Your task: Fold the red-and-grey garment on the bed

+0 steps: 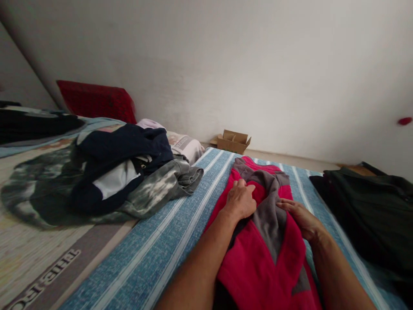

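A bright pink and grey fleece jacket (pixel 258 258) lies lengthwise on the blue striped bedding, its grey-and-pink sleeves folded inward across the body. My left hand (pixel 241 199) is on its upper part, fingers curled into the pink fabric near a fold. Along the right side, my right hand (pixel 300 215) rests with fingers stretched out over the grey sleeve and the jacket's edge. The lower end of the jacket runs out of the bottom of the view, and some dark fabric shows beneath it.
Left of the jacket is a loose heap with camouflage trousers (pixel 161 189) and a navy garment (pixel 125 142). Dark folded clothes (pixel 364 211) are stacked at right. An opened cardboard box (pixel 232 142) stands by the wall, and a red object (pixel 97 101) leans at far left.
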{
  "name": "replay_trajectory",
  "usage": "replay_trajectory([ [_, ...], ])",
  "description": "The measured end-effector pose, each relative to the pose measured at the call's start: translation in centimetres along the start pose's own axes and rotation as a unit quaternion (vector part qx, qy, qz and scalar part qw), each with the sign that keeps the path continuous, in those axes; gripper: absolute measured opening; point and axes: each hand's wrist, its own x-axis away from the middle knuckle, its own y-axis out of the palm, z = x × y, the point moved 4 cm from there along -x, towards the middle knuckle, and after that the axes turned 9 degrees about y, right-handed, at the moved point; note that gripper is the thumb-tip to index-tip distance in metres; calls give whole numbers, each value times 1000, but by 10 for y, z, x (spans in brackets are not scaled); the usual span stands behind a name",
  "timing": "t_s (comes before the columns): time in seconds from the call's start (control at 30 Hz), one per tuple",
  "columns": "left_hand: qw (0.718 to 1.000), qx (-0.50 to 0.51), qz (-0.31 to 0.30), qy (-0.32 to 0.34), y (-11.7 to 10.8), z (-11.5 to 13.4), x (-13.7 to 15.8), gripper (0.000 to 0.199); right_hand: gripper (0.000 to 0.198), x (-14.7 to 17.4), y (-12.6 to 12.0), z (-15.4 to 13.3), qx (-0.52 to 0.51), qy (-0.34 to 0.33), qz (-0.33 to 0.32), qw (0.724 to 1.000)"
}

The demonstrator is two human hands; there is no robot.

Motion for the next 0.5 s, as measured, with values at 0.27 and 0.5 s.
replay_trajectory([
  [0.27,995,35,-16,88,17,-2,-5,35,17,0,0,0,-6,-17,-29,999],
  [0.5,994,19,-62,84,28,-6,-3,49,18,0,-2,0,-5,-25,-19,999],
])
